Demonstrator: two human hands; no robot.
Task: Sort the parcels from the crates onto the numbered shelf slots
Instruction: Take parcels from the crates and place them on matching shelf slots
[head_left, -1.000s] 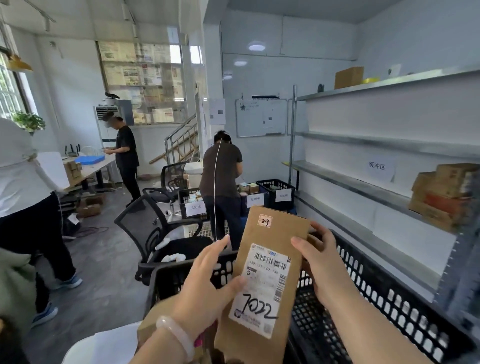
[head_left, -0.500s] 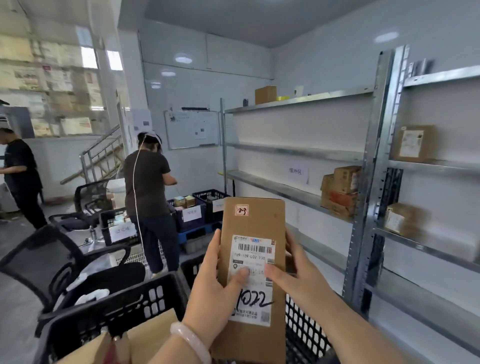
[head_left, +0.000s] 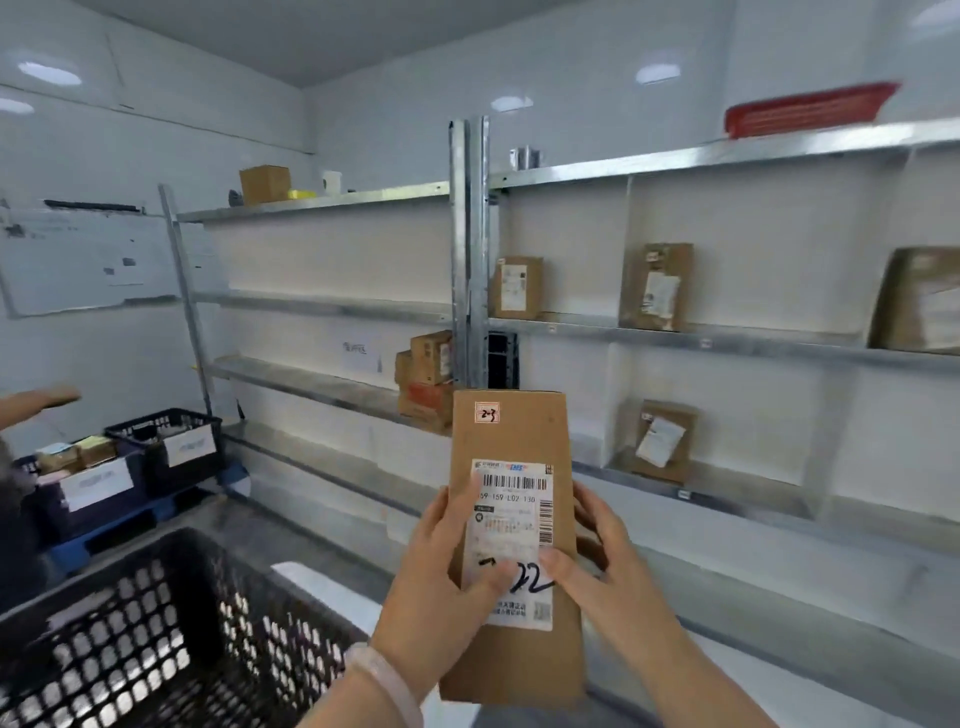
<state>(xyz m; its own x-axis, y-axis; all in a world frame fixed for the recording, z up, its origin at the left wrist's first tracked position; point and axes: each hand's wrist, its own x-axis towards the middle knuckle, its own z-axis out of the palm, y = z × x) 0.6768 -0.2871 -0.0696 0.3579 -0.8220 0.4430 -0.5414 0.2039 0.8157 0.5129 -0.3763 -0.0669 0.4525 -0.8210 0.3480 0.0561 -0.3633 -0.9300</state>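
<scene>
We hold the tall brown parcel (head_left: 511, 441) upright in front of the metal shelf (head_left: 675, 333), right of the black crate (head_left: 156, 623). Our left grip (head_left: 441, 587) grasps its left edge, thumb on the label (head_left: 511, 514); our right grip (head_left: 608, 571) grasps its right edge.

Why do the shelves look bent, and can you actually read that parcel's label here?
Head view: the wide-angle lens bows the shelf rails and leans the uprights; the parcel, held by the left hand and right hand, is sharpest, its barcode legible though thumbs hide part of the handwritten number; the black crate and the edge parcel look smeared; lamp glare spots the glossy wall.
</scene>
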